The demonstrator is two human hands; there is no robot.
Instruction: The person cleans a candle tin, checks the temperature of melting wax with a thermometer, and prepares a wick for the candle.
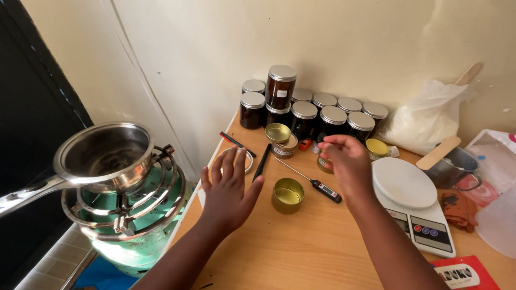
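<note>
Left hand hovers, fingers spread, holding nothing; right hand fingers pinch a small item, unidentifiable, above gold tin on table.

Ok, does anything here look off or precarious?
The saucepan sits tilted on the gas burner, its handle jutting over the edge. One dark jar is stacked atop the other jars. Nothing looks spilled.

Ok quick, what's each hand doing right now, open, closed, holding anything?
Left hand: open, fingers spread above the table, holding nothing.
Right hand: fingers pinched by a small tin; whether it grips anything cannot be told.
</note>
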